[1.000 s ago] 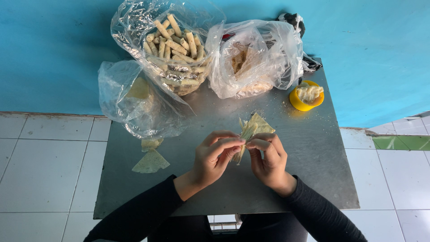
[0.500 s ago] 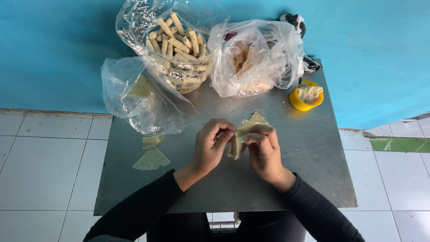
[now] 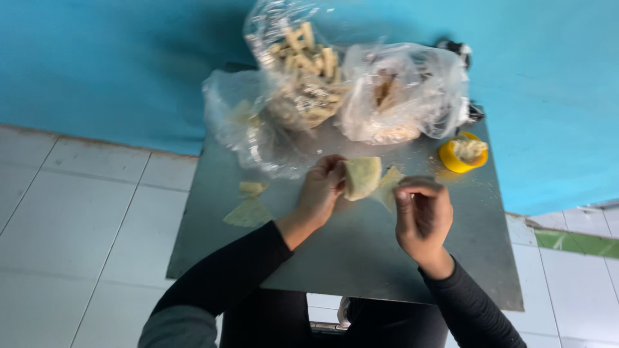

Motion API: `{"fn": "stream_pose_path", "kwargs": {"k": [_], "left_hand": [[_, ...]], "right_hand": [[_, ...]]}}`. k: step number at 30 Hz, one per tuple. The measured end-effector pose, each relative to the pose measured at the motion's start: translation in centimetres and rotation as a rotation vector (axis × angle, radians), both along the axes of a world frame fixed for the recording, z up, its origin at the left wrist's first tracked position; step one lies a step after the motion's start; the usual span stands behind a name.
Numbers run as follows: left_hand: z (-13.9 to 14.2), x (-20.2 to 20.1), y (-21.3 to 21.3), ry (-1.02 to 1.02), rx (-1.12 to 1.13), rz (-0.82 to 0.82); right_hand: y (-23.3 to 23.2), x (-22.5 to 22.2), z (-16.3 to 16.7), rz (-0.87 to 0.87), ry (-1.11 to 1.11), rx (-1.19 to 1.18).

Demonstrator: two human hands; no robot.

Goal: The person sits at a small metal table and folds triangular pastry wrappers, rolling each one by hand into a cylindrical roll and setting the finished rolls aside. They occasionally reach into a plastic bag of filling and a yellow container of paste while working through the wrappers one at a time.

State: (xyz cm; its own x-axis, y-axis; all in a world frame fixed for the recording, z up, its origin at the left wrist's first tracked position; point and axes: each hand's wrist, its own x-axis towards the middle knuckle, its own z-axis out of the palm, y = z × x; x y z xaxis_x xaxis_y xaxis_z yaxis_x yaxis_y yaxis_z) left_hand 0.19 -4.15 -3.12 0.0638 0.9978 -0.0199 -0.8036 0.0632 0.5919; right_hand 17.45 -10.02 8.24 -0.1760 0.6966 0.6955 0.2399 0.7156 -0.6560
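Left hand (image 3: 322, 190) pinching a pale folded wrapper (image 3: 362, 177), held just above mid-worktop (image 3: 361, 258). Right hand (image 3: 422, 216) curled, fingers bent inward, touching a second wrapper piece (image 3: 389, 187) sticking out between both hands; cannot tell how firm the grip is. Both forearms in black sleeves. Two loose wrapper scraps (image 3: 248, 206) flat on worktop, left side, well apart from the hands. Three clear plastic bags along the far edge: left bag (image 3: 248, 129) mostly slack, middle bag (image 3: 300, 64) full of pale rolled sticks, right bag (image 3: 403, 93) with lighter contents, too blurred to identify. Yellow bowl (image 3: 462, 154) with whitish filling near the far right corner, just beside the right bag. Worktop grey metal, crumbs scattered near the bowl. Blue wall (image 3: 116, 64) behind, white floor tiles (image 3: 84, 238) to the left. Dark object behind the right bag, unclear.
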Motion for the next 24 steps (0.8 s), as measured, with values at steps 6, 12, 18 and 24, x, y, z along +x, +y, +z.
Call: {"fn": "stream_pose_path", "kwargs": {"k": [6,12,18,24], "left_hand": [[-1.0,1.1,-1.2,-0.073,0.203,-0.022],[-0.5,0.0,-1.1,0.093,0.222,-0.098],[0.6,0.2,0.0,-0.072,0.016,-0.085],[0.6,0.1,0.2,-0.114,-0.060,-0.085]], "right_hand": [[-0.1,-8.9,2.5,0.376,-0.166,-0.524],[0.9,-13.1,3.7,0.356,-0.413,-0.203],[1.8,-4.5,6.8,-0.070,-0.339,-0.270],[2.6,-0.4,6.1,0.169,-0.544,-0.105]]}}
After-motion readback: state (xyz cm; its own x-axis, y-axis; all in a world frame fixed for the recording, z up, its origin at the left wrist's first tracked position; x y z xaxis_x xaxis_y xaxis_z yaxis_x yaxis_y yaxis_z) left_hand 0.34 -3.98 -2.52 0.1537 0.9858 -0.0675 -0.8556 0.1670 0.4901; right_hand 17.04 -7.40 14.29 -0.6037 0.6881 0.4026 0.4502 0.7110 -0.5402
